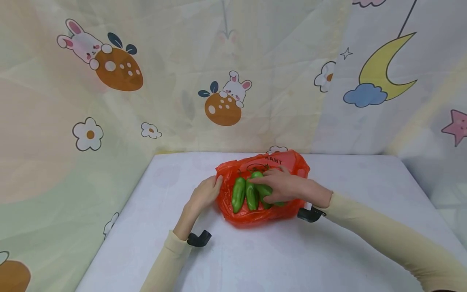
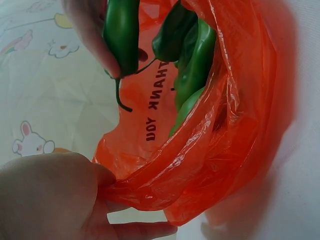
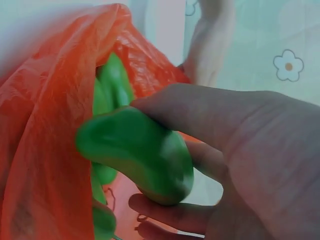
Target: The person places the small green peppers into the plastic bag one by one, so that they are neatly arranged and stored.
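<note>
A red plastic bag (image 1: pixel 251 220) lies on its side with its mouth spread, and several green peppers (image 1: pixel 238 194) rest inside it. My left hand (image 1: pixel 204 194) pinches the bag's rim at the left; the left wrist view shows the thumb and fingers on the red film (image 2: pixel 145 190). Reaching over the bag's mouth from the right, my right hand (image 1: pixel 284 185) grips one green pepper (image 3: pixel 140 150) between thumb and fingers. That pepper's thin stem (image 2: pixel 122 102) points down in the left wrist view. Folds of the bag partly hide the other peppers (image 2: pixel 197 65).
The bag lies on a white table (image 1: pixel 255 259), close to its back edge. Behind hangs a cloth backdrop (image 1: pixel 175 81) printed with rabbits, flowers and a moon. A black wrist camera (image 1: pixel 199 238) sits on the left wrist, another camera (image 1: pixel 310 214) on the right.
</note>
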A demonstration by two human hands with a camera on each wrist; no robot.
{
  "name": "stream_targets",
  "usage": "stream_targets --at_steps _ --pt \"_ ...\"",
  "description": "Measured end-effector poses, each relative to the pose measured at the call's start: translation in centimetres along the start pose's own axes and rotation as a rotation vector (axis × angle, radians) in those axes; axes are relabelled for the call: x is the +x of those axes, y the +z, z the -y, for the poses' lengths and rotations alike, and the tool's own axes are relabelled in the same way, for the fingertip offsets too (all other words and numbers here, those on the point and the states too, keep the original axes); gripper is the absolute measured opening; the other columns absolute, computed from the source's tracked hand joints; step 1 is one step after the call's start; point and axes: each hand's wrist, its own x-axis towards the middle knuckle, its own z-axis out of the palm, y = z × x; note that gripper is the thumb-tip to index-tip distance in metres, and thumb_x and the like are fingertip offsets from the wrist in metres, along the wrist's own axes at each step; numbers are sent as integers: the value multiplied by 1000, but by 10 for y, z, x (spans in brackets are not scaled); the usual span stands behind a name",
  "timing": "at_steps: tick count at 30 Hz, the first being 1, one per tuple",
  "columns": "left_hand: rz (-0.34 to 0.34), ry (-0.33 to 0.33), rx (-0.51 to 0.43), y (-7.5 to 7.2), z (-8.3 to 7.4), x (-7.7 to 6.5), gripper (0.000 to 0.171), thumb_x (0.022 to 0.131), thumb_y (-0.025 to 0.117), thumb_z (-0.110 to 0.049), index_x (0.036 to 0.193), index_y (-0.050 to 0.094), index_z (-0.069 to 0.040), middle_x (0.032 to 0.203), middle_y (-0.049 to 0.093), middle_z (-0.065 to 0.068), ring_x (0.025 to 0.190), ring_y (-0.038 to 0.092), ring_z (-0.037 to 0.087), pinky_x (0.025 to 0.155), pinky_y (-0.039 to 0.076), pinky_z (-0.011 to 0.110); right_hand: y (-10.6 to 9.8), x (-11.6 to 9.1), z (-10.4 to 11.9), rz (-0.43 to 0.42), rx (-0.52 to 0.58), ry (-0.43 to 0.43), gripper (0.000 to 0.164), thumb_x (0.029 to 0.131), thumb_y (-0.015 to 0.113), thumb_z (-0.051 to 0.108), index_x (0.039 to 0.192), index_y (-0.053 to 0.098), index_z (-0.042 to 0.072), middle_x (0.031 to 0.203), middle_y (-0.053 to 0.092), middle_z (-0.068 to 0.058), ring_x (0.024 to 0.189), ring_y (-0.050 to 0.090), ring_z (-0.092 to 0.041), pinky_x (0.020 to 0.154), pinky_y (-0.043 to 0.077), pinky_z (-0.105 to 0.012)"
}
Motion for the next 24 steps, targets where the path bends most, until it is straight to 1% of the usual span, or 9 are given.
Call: stream_targets --at_steps 5,10,13,17,20,24 --pt "-3 0 4 0 -1 0 42 108 32 -41 97 62 -14 78 56 4 77 55 21 70 46 35 10 12 4 -47 -12 42 71 87 75 30 151 45 33 145 53 -11 138 41 -36 112 20 -73" --pt "-1 -3 3 0 -1 0 41 108 33 -41 98 62 -14 78 56 4 77 56 21 70 46 35 19 22 9 -106 -16 89 71 86 76 31 151 45 31 143 52 -16 136 40 -39 113 15 -74" --pt "-2 -6 0 0 -1 0 42 108 32 -41 99 62 -14 78 56 4 77 56 21 70 46 35 23 27 13 -115 -10 119 72 86 77 32 151 45 30 142 53 -17 136 38 -40 114 11 -74" --pt "-5 -6 4 -1 -1 0 42 108 32 -40 99 63 -13 78 56 5 77 55 21 69 46 35 28 33 18 -115 -33 176 71 87 75 34 151 44 30 142 52 -18 138 37 -41 116 6 -73" --pt "-4 -8 7 0 0 1 41 108 33 -40 99 63 -13 78 56 4 77 55 20 69 46 35 31 37 21 -120 -71 202 70 89 74 34 152 43 30 144 50 -19 140 36 -42 116 7 -73" --pt "1 -8 6 1 0 3 41 108 34 -41 98 63 -14 77 56 4 75 56 20 68 46 33 37 39 22 -127 -109 212 69 90 73 35 152 42 29 145 49 -21 141 35 -44 117 8 -72"
